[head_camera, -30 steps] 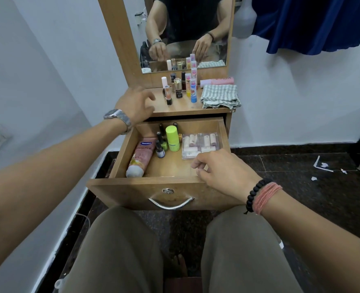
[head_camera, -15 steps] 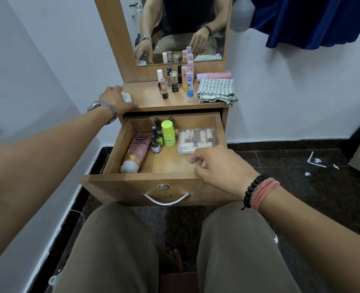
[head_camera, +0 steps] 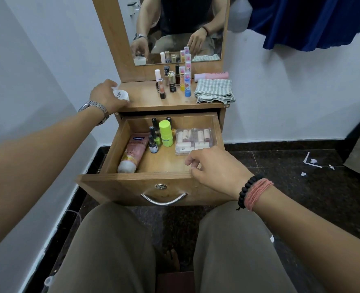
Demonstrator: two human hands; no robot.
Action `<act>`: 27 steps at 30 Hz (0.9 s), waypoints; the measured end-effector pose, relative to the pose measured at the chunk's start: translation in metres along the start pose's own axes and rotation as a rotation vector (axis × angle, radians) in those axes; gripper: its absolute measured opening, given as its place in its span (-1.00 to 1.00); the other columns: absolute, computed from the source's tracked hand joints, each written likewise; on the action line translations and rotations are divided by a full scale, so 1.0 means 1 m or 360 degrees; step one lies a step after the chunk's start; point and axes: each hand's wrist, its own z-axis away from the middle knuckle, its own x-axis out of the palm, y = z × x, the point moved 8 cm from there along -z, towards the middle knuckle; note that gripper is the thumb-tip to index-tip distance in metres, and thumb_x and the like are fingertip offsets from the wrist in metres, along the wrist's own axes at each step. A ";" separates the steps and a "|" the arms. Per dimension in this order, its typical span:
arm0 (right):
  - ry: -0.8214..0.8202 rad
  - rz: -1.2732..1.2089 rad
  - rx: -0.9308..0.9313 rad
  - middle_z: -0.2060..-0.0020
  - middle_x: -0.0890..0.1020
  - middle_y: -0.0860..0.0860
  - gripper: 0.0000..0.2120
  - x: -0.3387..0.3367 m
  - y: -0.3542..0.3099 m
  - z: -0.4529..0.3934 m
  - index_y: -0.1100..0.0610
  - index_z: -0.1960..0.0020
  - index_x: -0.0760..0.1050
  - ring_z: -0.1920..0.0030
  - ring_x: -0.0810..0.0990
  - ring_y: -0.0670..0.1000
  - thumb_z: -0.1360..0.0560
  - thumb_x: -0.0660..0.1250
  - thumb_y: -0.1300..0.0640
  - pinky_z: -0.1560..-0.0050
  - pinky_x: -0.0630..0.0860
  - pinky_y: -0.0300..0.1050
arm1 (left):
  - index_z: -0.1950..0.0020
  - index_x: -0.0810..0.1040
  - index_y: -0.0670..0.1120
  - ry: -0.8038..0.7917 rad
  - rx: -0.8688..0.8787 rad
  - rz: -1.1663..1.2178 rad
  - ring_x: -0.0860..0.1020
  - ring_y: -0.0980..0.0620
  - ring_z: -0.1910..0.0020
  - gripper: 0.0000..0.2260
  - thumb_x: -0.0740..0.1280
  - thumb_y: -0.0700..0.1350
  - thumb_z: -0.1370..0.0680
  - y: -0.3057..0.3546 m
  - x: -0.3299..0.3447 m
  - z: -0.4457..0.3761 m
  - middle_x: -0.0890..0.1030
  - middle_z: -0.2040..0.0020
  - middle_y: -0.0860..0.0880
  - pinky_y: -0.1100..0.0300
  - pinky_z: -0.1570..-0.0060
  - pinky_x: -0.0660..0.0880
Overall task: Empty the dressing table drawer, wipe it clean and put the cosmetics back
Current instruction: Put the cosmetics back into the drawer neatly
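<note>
The wooden drawer stands pulled out below the dressing table top. Inside lie a pink tube, a lime green bottle, several small dark nail polish bottles and a clear case of lipsticks. My left hand grips a small white round jar at the left edge of the table top. My right hand hovers over the drawer's front right corner, fingers loosely curled and holding nothing.
Several lipsticks and small bottles stand upright at the back of the table top. A folded striped cloth and a pink tube lie to their right. A mirror rises behind. White walls flank the table; my knees sit under the drawer.
My left hand moved left along the table top with the white jar, which now shows under its fingers. My right hand stayed over the drawer's front right corner.
</note>
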 end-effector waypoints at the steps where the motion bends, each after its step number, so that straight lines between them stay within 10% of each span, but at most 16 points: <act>1: 0.0003 -0.0001 -0.0004 0.03 0.65 -0.02 -0.73 0.000 0.000 0.000 -0.02 -0.15 0.57 0.10 0.62 0.04 -0.51 0.22 0.13 0.01 0.58 -0.01 | -0.34 0.40 -0.09 0.0023 0.0062 0.0005 0.47 -0.15 -0.22 -0.39 0.50 0.04 -0.36 0.006 -0.004 0.003 0.50 -0.27 -0.14 -0.04 -0.17 0.48; 6: 0.0050 -0.0026 -0.0011 0.02 0.66 0.01 -0.66 -0.005 0.000 0.000 0.01 -0.30 0.45 0.08 0.62 0.08 -0.55 0.18 0.12 0.00 0.57 0.03 | -0.32 0.42 -0.06 0.0039 0.0542 -0.0027 0.46 -0.10 -0.19 -0.45 0.48 -0.02 -0.38 0.050 -0.016 0.050 0.48 -0.24 -0.11 0.06 -0.09 0.40; 13: 0.0150 -0.0919 0.0263 -0.17 0.59 -0.01 -0.59 -0.012 0.014 -0.005 -0.01 -0.42 0.29 -0.02 0.63 -0.05 -0.60 0.20 -0.02 -0.03 0.57 -0.09 | -0.43 0.30 0.02 -0.0554 0.1268 0.0196 0.36 0.16 -0.31 -0.30 0.50 -0.06 -0.34 0.106 0.014 0.166 0.39 -0.34 0.05 0.26 -0.28 0.35; 27: 0.0412 -0.1213 0.0418 -0.13 0.61 -0.01 -0.70 -0.043 0.047 -0.004 -0.01 -0.31 0.38 0.06 0.61 -0.10 -0.59 0.21 -0.03 -0.03 0.60 -0.02 | -0.41 0.37 -0.05 -0.0875 0.1104 -0.0187 0.37 -0.01 -0.31 -0.36 0.52 -0.08 -0.38 0.111 0.101 0.176 0.37 -0.35 -0.04 0.34 -0.22 0.22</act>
